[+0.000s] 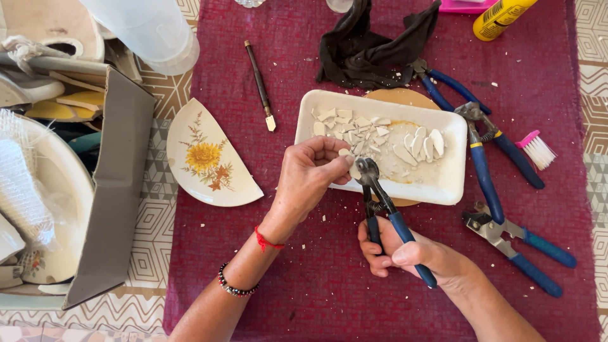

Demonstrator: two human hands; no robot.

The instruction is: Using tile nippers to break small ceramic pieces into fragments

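Fingers (334, 159) of the left hand (310, 177) pinched a small pale ceramic shard (350, 168), holding it right at the wheeled head of the blue-handled metal nippers (380, 206). The right hand (405, 253) was wrapped closed around both nipper handles, the jaws meeting the shard's edge just over the near rim of the white rectangular ceramic tray (443, 183). The shard looked off-white, thin and roughly rounded, much like the cut pieces (380, 138) heaped inside the tray.

To the left on the dark red cloth (316, 285) lay a broken half plate painted with a yellow flower (209, 158), and above it a slim dark-handled glass cutter (259, 85). A black rag (367, 44) sat crumpled behind the tray. Three more blue-handled pliers (487, 183) lay to the right, beside a small pink brush with white bristles (537, 149). At the far edge stood a yellow bottle with a dark label (500, 16), lying slanted, next to a flat pink box (465, 6). A grey cardboard box (114, 190) of crockery sat at the left.
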